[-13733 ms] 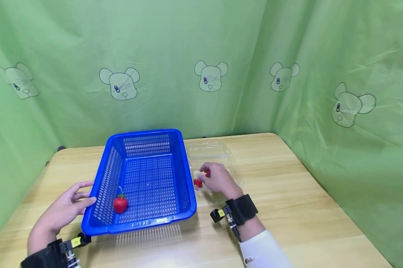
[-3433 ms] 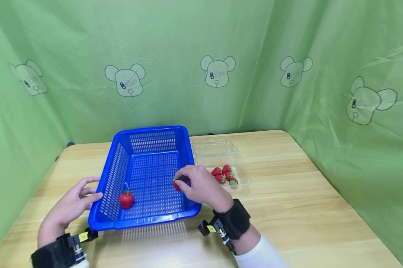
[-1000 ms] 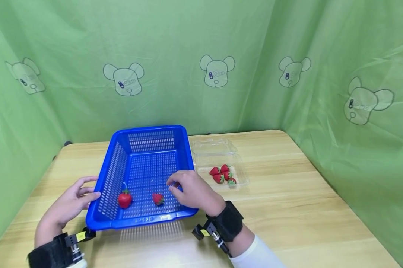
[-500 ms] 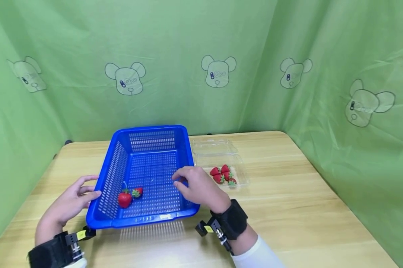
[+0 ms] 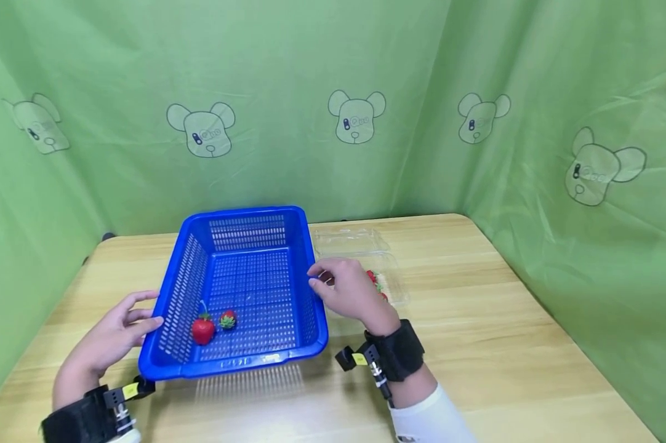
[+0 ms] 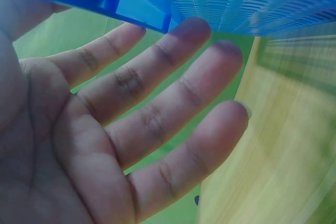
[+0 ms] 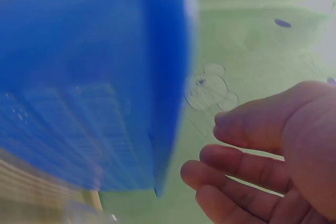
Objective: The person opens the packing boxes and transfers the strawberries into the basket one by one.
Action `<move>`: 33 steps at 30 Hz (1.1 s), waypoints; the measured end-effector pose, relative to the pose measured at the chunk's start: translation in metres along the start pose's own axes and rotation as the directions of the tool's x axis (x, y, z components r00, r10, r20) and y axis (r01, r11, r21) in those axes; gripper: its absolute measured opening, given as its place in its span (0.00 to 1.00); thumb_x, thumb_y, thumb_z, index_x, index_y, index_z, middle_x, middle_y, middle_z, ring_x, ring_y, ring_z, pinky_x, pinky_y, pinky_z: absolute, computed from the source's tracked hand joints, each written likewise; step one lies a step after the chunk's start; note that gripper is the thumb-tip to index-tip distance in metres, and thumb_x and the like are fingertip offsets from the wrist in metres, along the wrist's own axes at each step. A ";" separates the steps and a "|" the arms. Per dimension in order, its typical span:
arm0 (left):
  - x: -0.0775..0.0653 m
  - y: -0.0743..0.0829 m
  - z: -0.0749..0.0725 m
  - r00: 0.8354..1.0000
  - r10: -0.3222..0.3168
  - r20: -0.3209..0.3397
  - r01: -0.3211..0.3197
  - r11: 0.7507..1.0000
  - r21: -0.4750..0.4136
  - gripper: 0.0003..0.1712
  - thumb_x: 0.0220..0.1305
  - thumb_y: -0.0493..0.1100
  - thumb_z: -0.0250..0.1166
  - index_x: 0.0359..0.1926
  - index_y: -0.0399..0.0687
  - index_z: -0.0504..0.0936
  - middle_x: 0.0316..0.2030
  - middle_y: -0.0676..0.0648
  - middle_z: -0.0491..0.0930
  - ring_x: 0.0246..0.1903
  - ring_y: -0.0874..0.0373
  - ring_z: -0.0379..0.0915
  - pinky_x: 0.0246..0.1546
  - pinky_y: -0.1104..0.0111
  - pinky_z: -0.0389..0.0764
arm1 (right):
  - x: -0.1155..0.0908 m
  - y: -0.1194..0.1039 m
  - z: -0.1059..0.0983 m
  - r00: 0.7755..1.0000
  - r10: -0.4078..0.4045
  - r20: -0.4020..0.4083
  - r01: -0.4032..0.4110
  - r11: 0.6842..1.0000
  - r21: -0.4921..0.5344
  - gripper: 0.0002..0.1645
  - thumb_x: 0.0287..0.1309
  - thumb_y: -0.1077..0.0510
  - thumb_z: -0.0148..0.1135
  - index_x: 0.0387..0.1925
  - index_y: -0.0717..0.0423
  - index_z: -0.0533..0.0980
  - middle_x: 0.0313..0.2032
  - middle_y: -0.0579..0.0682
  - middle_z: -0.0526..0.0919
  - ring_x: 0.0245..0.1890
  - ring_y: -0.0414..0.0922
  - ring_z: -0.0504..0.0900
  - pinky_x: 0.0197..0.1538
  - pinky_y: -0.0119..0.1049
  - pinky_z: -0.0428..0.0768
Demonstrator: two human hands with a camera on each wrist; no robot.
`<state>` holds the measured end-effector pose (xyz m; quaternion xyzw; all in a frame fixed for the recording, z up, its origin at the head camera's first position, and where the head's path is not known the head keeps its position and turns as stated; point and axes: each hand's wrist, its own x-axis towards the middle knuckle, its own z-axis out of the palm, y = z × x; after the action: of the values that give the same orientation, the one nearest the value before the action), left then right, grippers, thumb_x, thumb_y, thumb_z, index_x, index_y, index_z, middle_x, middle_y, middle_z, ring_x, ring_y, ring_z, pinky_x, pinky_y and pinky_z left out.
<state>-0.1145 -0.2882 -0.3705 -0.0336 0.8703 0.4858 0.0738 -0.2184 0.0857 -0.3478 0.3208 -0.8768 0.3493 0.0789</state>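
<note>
A blue plastic basket [image 5: 250, 295] with slotted walls stands on the table. On its floor are a larger strawberry [image 5: 202, 331] with a long stem and, beside it, a smaller strawberry [image 5: 228, 320]. At the basket's left rim is my left hand [image 5: 111, 338]; in the left wrist view its fingers [image 6: 189, 87] extend under the rim alongside the outer wall. My right hand [image 5: 349, 292] is over the right rim, fingers loosely bent with nothing between them. Behind it, partly hidden, a clear plastic clamshell box [image 5: 396, 280] holds strawberries [image 5: 372, 276].
The box's raised clear lid [image 5: 349, 242] lies toward the back of the wooden table [image 5: 477, 344]. Green curtains [image 5: 288, 74] printed with bear heads enclose the back and sides. Both wrists wear black straps with small cameras.
The smaller strawberry rolled leftward across the basket floor to beside the larger one, released from my right hand. That hand has moved back right, out over the rim. My left hand stays put.
</note>
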 end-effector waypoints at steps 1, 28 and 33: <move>0.000 0.000 0.000 1.000 -0.001 0.000 0.001 1.000 -0.001 0.33 0.72 0.46 0.52 0.69 0.37 0.50 0.56 0.25 0.68 0.45 0.45 0.77 0.45 0.50 0.80 | 0.000 0.002 -0.002 1.000 0.001 -0.013 -0.001 1.000 0.003 0.06 0.58 0.62 0.61 0.37 0.60 0.81 0.32 0.50 0.85 0.30 0.41 0.82 0.35 0.37 0.84; 0.001 -0.001 -0.001 1.000 0.013 -0.001 -0.013 1.000 0.006 0.33 0.73 0.47 0.51 0.69 0.37 0.50 0.56 0.23 0.68 0.47 0.43 0.76 0.45 0.51 0.80 | 0.000 0.066 -0.011 0.952 0.305 0.027 -0.303 0.951 -0.058 0.09 0.58 0.59 0.62 0.39 0.58 0.80 0.37 0.56 0.85 0.35 0.49 0.83 0.40 0.44 0.84; 0.000 -0.001 -0.001 1.000 0.011 0.001 -0.011 1.000 0.009 0.33 0.73 0.47 0.51 0.69 0.36 0.50 0.56 0.23 0.68 0.47 0.43 0.76 0.45 0.51 0.80 | -0.003 0.072 -0.011 0.927 0.370 0.054 -0.367 0.928 -0.068 0.09 0.58 0.60 0.62 0.40 0.59 0.80 0.38 0.56 0.85 0.37 0.50 0.82 0.39 0.45 0.83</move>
<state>-0.1146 -0.2892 -0.3707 -0.0282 0.8726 0.4823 0.0717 -0.2616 0.1339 -0.3804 0.1595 -0.9331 0.3222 -0.0081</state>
